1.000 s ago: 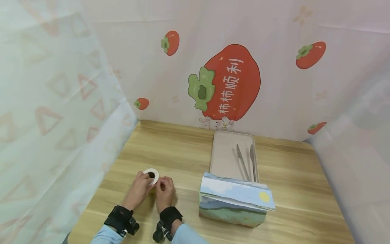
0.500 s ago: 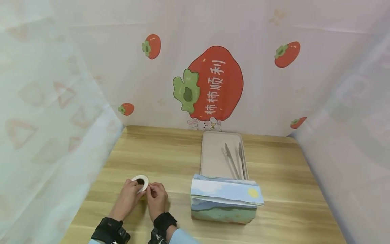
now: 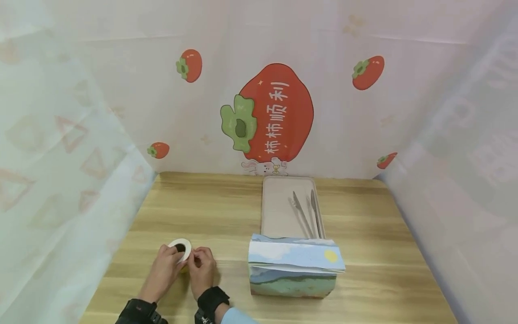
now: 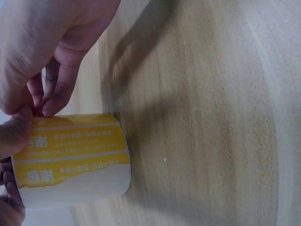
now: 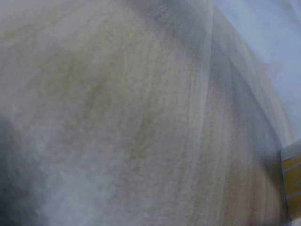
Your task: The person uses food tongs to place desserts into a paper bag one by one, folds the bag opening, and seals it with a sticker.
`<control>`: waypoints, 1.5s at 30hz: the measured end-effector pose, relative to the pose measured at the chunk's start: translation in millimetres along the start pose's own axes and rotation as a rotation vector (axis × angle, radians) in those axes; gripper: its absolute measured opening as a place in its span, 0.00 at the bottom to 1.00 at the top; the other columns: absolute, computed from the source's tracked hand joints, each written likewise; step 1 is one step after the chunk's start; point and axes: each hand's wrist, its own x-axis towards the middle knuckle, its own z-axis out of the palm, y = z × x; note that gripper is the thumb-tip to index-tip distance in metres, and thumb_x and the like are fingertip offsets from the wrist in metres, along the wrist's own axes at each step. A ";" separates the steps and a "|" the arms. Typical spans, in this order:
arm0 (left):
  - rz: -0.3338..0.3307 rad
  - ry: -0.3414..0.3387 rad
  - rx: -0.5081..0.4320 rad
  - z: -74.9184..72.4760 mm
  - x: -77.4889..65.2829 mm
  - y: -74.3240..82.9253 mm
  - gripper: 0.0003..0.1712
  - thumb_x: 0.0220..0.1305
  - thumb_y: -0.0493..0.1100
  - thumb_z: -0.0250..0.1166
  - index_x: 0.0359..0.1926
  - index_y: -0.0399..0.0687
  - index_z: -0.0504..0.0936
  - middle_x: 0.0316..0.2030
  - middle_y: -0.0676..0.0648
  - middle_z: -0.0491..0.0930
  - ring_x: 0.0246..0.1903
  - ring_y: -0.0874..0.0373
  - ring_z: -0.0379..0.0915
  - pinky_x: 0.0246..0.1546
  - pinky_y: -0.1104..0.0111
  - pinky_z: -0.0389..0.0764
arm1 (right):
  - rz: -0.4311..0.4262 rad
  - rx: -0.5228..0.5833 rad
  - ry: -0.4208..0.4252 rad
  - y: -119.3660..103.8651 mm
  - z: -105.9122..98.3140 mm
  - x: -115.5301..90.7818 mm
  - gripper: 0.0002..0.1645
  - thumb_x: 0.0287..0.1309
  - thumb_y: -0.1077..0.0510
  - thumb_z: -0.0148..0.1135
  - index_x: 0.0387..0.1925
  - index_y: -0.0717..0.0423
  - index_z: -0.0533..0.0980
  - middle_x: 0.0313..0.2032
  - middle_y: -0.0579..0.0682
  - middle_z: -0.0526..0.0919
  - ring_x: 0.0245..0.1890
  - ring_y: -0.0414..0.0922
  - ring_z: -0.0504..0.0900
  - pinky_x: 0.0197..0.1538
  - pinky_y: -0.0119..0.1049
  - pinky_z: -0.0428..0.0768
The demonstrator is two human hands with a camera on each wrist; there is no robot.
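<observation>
A roll of yellow seal stickers with white print (image 4: 77,153) stands on its end on the wooden table, its round white top and dark core showing in the head view. My left hand (image 3: 162,269) grips its wall, fingers in the core and thumb on the outer stickers. Thumb and fingertips of my right hand (image 3: 203,272) pinch at the sticker edge on the roll's right side. In the left wrist view a torn-looking edge of yellow stickers leaves white backing bare below. Only a sliver of the roll appears at the right wrist view's edge.
Right of the hands stands a box with a painted landscape and folded top flaps (image 3: 293,281). Behind it lies a pale tray (image 3: 279,202) bearing a fork (image 3: 301,211) and a knife (image 3: 313,204). A patterned cloth (image 3: 340,135) hangs behind the table.
The head view has turned, so the whole scene shifts left and slightly down. Both hands keep the same hold on the sticker roll, with little visible finger movement.
</observation>
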 end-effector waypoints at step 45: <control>-0.067 -0.106 0.008 -6.1 4.2 -0.2 0.10 0.44 0.40 0.79 0.25 0.40 0.86 0.20 0.53 0.71 0.27 0.56 0.61 0.31 0.66 0.67 | 0.160 0.174 -0.046 -33.6 -20.3 14.4 0.05 0.52 0.72 0.68 0.33 0.68 0.83 0.33 0.63 0.85 0.32 0.52 0.86 0.31 0.31 0.84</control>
